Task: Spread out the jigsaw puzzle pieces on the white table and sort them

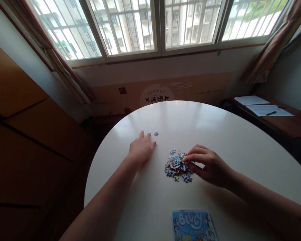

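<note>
A heap of small jigsaw puzzle pieces [177, 165] lies on the white round table [215, 127], mostly blue with dark, red and yellow bits. My right hand [208, 164] reaches in from the right, thumb and fingertips brought together at the heap's right side on a dark puzzle piece [182, 164]. To the left, my left hand [142, 149] rests palm down with its fingers spread. A loose blue puzzle piece [156, 134] lies just right of its fingertips, and another piece is partly hidden by a finger. One light piece [173, 151] sits at the heap's far edge.
A blue Bluey box or booklet [193, 226] lies at the near edge of view. On the right, a dark wooden side table [298, 122] holds papers [268, 109] and a pen. Beyond the round table stand a printed cardboard panel [210, 87] and barred windows.
</note>
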A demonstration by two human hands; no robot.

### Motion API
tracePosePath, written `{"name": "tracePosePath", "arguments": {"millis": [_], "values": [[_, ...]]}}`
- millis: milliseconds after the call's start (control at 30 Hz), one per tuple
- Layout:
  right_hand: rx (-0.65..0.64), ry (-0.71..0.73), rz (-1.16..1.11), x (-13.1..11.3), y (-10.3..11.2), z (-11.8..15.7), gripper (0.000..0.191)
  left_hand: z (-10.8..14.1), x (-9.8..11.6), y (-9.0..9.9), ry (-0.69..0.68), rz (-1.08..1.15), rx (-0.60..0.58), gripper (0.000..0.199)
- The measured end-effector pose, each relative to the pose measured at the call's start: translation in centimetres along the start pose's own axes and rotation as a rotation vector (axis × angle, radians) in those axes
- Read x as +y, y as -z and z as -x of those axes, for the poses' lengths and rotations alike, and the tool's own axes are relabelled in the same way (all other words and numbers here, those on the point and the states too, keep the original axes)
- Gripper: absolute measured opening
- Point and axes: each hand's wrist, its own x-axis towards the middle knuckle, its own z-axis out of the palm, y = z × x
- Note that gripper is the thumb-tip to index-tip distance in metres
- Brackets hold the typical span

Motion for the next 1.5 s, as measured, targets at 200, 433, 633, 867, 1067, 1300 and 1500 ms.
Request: {"name": "tracePosePath", "arguments": {"millis": [200,433,633,867,1067,1300,1500], "values": [[-0.004,-0.006,0.015,0.2,0.0,0.1,0.011,-0.1,0.0,0.1,0.031,0.007,-0.018,0.068],[0.029,0.012,0.018,-0.2,0.1,-0.1,0.010,-0.1,-0.2,0.1,0.032,0.020,0.000,0.069],[0.061,0.019,0.015,-0.2,0.1,-0.1,0.011,1.0,1.1,0.2,-0.021,-0.049,0.134,0.065],[0.048,0.014,0.008,-0.2,-0.1,-0.2,0.011,0.4,2.1,-1.5,-0.094,-0.029,0.148,0.061],[0.030,0.012,0.018,-0.1,0.0,-0.1,0.012,0.5,1.8,-1.2,-0.048,-0.015,0.112,0.060],[0.038,0.013,0.005,-0.2,0.1,-0.1,0.011,0.4,1.3,-0.9,-0.019,-0.017,0.090,0.059],[0.013,0.032,0.025,-0.1,0.2,-0.1,0.012,0.6,1.1,-0.7,-0.002,-0.028,0.076,0.059]]}}
